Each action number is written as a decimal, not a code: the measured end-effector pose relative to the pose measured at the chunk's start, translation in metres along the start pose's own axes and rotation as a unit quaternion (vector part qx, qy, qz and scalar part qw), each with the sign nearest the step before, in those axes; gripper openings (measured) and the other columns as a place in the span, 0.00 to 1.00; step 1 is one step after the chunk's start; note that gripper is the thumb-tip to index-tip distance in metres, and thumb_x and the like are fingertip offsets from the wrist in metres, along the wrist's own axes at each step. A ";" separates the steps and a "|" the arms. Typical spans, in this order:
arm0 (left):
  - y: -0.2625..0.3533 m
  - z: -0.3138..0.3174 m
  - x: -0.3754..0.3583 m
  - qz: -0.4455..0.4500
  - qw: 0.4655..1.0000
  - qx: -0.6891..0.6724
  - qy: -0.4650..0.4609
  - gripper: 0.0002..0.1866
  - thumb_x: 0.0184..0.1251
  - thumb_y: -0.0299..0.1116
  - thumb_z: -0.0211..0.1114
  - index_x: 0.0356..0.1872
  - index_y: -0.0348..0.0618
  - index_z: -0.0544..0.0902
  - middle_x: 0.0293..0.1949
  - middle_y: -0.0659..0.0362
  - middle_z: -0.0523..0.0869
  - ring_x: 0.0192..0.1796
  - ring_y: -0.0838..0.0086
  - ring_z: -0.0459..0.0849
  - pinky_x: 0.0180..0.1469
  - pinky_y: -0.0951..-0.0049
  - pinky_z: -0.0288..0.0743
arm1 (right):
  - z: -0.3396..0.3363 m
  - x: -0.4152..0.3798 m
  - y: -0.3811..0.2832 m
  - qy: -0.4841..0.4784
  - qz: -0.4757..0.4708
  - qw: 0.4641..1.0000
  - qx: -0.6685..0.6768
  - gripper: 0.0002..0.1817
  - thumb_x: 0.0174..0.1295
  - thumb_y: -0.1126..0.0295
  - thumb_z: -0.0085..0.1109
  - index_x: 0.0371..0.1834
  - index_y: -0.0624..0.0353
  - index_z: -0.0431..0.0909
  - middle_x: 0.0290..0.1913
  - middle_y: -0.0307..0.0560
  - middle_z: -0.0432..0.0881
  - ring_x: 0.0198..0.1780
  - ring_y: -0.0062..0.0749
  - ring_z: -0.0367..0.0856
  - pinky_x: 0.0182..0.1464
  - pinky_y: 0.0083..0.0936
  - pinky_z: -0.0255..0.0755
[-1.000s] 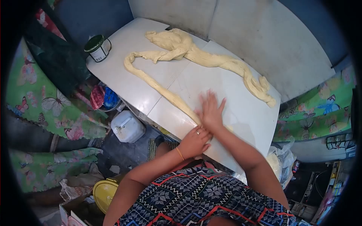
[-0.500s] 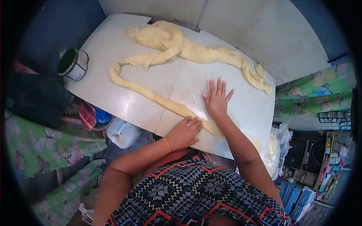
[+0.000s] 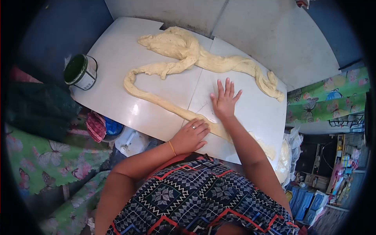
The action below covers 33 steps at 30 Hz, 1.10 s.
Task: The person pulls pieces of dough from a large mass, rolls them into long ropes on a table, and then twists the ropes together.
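Under the left hand (image 3: 190,137), pale yellow dough (image 3: 158,102)

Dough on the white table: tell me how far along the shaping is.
Looks done: one long, narrow strand curving along the table. In hand: the left hand lies on that strand, while the right hand is spread open beyond it. Remaining, it seems: the thick, uneven mass at the back, not drawn out thin.

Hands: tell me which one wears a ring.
The left hand, with its fingertips at the long dough strip: it shows a ring. The right hand, spread wide, shows none.
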<state>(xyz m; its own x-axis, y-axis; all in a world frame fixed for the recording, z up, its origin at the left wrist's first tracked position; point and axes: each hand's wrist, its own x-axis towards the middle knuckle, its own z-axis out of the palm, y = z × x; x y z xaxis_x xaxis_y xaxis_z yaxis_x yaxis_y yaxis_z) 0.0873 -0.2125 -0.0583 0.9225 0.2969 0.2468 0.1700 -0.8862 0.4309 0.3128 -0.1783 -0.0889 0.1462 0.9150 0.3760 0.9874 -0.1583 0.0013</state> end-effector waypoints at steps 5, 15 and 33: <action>-0.024 0.002 -0.012 -0.010 0.999 -0.010 0.030 0.26 0.61 0.44 0.65 0.56 0.37 0.78 0.57 0.52 0.79 0.66 0.61 0.72 0.72 0.59 0.58 | 0.005 -0.021 -0.028 -0.013 -0.093 0.995 0.034 0.37 0.67 0.45 0.48 0.75 0.51 0.57 0.77 0.59 0.49 0.77 0.56 0.48 0.68 0.75 0.29; -0.034 0.002 -0.014 0.018 0.993 -0.085 0.085 0.13 0.59 0.37 0.66 0.41 0.40 0.82 0.45 0.56 0.82 0.53 0.62 0.78 0.63 0.63 0.68 | 0.015 -0.006 -0.050 0.008 0.024 0.994 0.110 0.36 0.67 0.45 0.48 0.75 0.51 0.58 0.76 0.61 0.54 0.75 0.57 0.53 0.69 0.72 0.27; -0.033 -0.019 -0.040 -0.079 0.992 -0.037 0.094 0.21 0.56 0.39 0.67 0.48 0.36 0.80 0.48 0.52 0.81 0.56 0.61 0.77 0.66 0.61 0.65 | 0.018 0.038 -0.114 -0.027 -0.028 0.992 0.124 0.37 0.67 0.48 0.51 0.76 0.49 0.53 0.78 0.58 0.48 0.77 0.56 0.47 0.68 0.75 0.29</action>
<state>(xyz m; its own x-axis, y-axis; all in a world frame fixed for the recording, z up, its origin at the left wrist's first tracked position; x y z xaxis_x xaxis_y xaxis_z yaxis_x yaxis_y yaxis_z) 0.0383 -0.1881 -0.0658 0.8044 0.4966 0.3260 0.2739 -0.7970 0.5382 0.2074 -0.1186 -0.0912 0.0873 0.9395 0.3312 0.9777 -0.0170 -0.2095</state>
